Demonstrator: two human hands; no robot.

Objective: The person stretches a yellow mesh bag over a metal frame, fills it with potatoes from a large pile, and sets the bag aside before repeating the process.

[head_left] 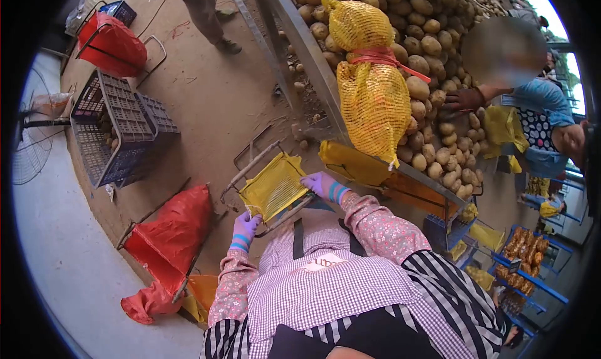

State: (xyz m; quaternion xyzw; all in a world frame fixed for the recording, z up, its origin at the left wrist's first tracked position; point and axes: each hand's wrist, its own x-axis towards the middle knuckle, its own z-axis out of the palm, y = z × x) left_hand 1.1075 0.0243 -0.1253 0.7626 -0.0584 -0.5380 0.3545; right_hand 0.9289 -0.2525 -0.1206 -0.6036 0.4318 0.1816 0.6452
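Observation:
A yellow mesh bag (273,185) is spread over a metal frame stand (250,169) in front of my body. My left hand (245,229), in a purple glove, pinches the bag's near left corner beside the frame bar. On the other side, my right hand (322,185), gloved the same way, has its fingers closed on the bag's right edge. A filled yellow mesh sack (374,105), tied round with a red strip (375,55), lies on the edge of the potato table, beyond my right hand.
Loose potatoes (432,46) are heaped behind a metal table edge (313,65). Red bags on stands (178,224) and plastic crates (119,130) are on the left. At right, a co-worker's dark-gloved hand (464,99) touches the potatoes. Another person's legs (210,15) show at the top.

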